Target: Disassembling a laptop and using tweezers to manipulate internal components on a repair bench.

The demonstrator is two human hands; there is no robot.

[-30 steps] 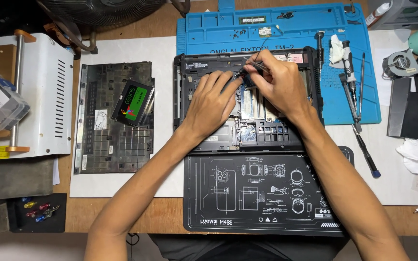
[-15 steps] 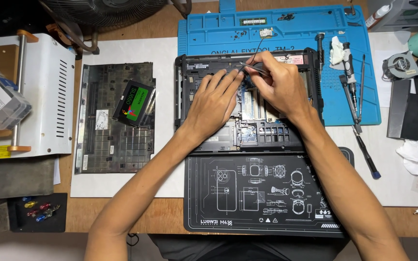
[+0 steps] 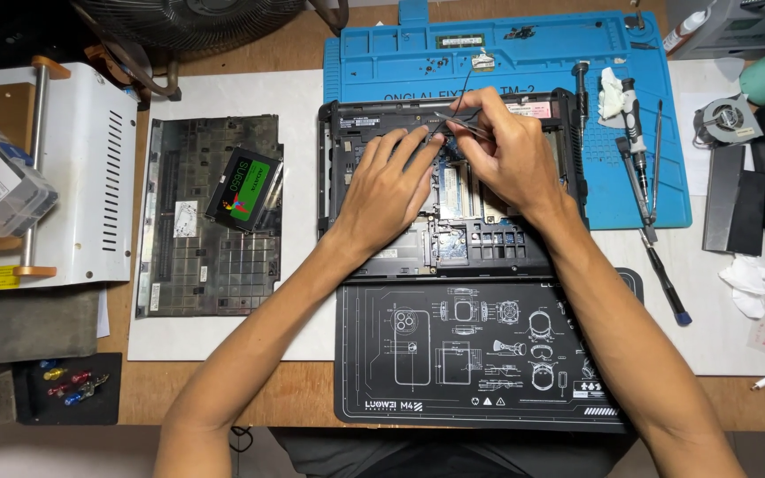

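An opened black laptop base [image 3: 506, 252] lies in the middle of the bench with its circuit boards exposed. My left hand [image 3: 387, 190] rests flat on its inner parts, fingers spread and pressing down near the upper middle. My right hand [image 3: 511, 150] is closed on thin metal tweezers [image 3: 453, 121] whose tips point left into the laptop, right by my left fingertips. What the tips touch is hidden by my fingers.
The removed bottom cover [image 3: 205, 230] lies to the left with a black and green drive [image 3: 243, 188] on it. A blue mat [image 3: 533, 53] lies behind, a black mat [image 3: 480, 354] in front. Screwdrivers [image 3: 635, 168] lie to the right, a white machine [image 3: 81, 177] at far left.
Both hands have stayed over the laptop; the right hand with the tweezers shifted only slightly.
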